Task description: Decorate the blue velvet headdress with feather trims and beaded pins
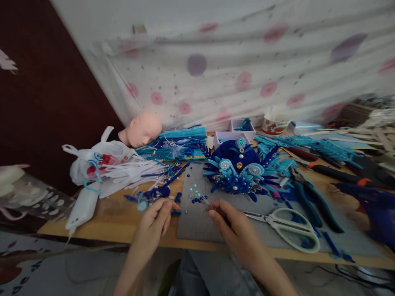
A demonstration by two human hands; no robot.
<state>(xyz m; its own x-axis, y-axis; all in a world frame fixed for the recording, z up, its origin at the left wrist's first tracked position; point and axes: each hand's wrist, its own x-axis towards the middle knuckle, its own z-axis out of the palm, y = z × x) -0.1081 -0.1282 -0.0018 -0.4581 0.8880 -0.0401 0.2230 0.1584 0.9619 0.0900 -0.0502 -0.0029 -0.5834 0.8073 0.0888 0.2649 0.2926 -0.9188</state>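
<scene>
Blue-and-teal beaded stems (197,200) clamped by right hand (230,218); left hand (158,217) pinches thin bead-tipped strand (186,211). Slack right grip could scatter stems.

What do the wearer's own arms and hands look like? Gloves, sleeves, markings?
Both the left hand and right hand are gloveless. Left forearm and right forearm are bare as far as the frame shows: no sleeves, watch or bracelet visible. No cables or clear markings on either; fine detail is too soft to judge.
</scene>
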